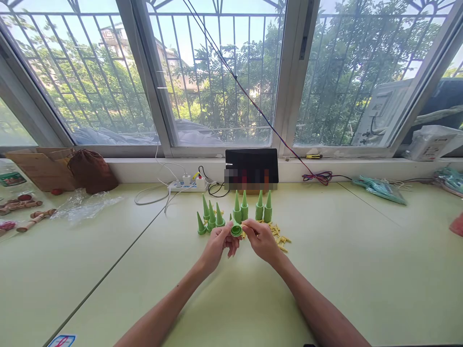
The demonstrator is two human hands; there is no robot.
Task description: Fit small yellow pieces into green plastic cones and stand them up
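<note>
My left hand [219, 243] pinches a green plastic cone [236, 228], its open round end turned toward me. My right hand [261, 239] is closed beside it, fingertips at the cone's mouth, gripping a small yellow piece [244, 234] that is mostly hidden. Behind the hands, several green cones stand upright on the pale green table [361, 270]: a loose group [210, 219] on the left and taller stacked ones [253, 207] on the right. Small yellow pieces [279, 237] lie scattered just right of my right hand.
A dark tablet [251, 167] leans on the window sill behind the cones, with a power strip [188, 185] and cables to its left. Wooden toys [25, 212], clear plastic wrap [85, 202] and a brown pouch [92, 169] lie far left. Teal packets [379, 188] lie at right.
</note>
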